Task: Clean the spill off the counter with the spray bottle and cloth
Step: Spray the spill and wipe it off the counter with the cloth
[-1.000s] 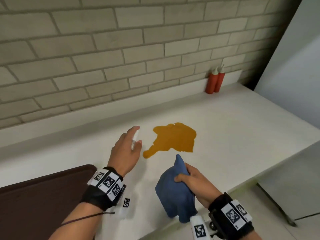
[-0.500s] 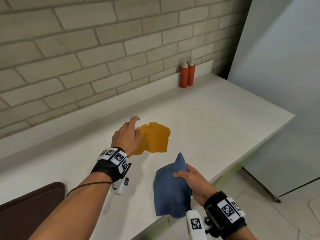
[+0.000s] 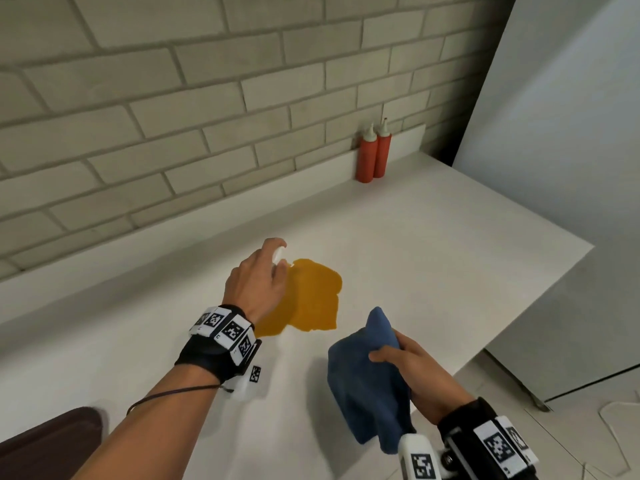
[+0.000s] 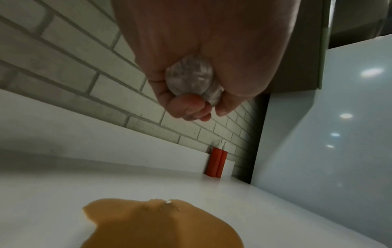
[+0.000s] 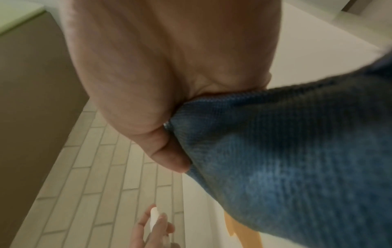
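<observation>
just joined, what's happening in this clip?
A person is cleaning an orange-brown spill off a white counter. The left hand grips a small spray bottle above the spill's left edge, with the index finger on its white top. The right hand holds a bunched blue cloth near the counter's front edge, clear of the spill. Nothing looks wiped yet. Two red squeeze bottles stand at the back against the brick wall.
</observation>
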